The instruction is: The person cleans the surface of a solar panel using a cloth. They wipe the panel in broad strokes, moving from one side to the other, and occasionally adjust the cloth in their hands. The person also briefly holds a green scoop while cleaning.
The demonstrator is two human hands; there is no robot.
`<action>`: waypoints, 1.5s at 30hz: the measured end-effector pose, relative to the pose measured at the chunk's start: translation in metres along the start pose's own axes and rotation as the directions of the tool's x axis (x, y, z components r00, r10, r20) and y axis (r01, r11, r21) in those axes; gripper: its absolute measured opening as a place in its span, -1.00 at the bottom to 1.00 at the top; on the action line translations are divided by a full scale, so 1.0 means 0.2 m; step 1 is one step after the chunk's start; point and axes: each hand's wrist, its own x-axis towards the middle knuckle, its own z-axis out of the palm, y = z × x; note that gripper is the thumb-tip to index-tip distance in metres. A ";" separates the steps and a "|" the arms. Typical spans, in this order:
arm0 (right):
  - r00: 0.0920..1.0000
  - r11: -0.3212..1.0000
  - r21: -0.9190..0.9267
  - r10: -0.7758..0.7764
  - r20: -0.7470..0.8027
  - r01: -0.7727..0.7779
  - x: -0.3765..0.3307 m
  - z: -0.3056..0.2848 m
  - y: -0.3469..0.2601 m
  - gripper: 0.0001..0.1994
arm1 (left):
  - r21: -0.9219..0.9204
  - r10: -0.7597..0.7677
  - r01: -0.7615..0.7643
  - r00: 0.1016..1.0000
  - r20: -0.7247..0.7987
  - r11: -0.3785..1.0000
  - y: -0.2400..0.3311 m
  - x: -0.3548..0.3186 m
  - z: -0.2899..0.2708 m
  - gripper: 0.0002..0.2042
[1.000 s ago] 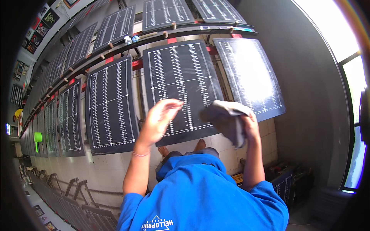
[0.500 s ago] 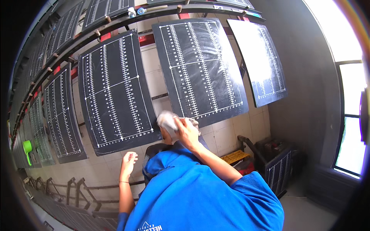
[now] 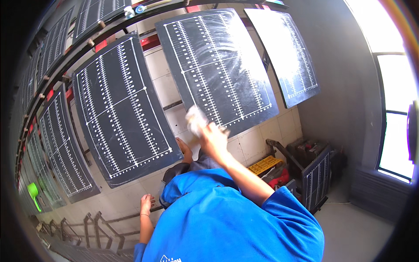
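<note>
right hand [image 3: 214,139] fingers closed on cloth [image 3: 195,120] against black panel [image 3: 216,65]; left hand [image 3: 146,204] empty, loosely open; two more panels flank it.

Pale grey cloth [image 3: 195,121], black white-lined board [image 3: 218,65], blue shirt [image 3: 235,222]

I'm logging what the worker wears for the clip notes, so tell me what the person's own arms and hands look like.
Both arms come out of a bright blue short-sleeved shirt, so the forearms are bare. The left hand has a thin band at the wrist. The right hand wears no glove, and no ring or watch shows, though it is a little blurred.
</note>
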 end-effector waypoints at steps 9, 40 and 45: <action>0.538 0.558 0.081 0.823 -0.184 -0.826 0.12 0.13 1.21 -0.74 | -0.192 -0.012 0.016 1.000 0.019 0.981 -0.42 0.20 0.14 -0.73; 0.844 0.670 0.516 -0.465 -0.268 0.533 0.86 0.15 -0.01 -0.72 | -0.172 0.013 -0.026 0.997 -0.077 0.985 0.34 -0.17 0.43 -0.56; 0.995 0.869 0.485 -0.091 -0.045 0.101 0.87 -0.03 0.70 -0.85 | -0.367 -0.192 0.150 0.978 -0.081 0.918 -0.19 -0.25 0.50 -0.64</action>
